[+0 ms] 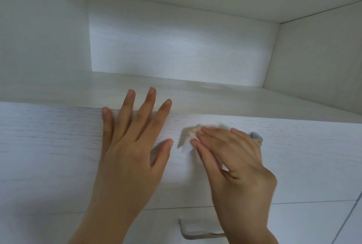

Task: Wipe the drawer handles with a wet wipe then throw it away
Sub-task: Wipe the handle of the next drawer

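The right hand (233, 163) covers most of the upper drawer handle (257, 138); only its end shows, at the hand's 1 o'clock. The wet wipe (187, 143) is blurred, perhaps bunched, largely under the fingers. The lower handle (197, 235) vanishes behind the wrist at 6 o'clock.

Left hand (125, 145) lies flat, fingers spread, on the upper drawer front (49, 145), fingertips at its top edge. Right hand (235, 165) presses a wet wipe (186, 142) over the upper handle (256, 138). A lower handle (194, 234) shows beneath; a white shelf (215, 95) lies above.
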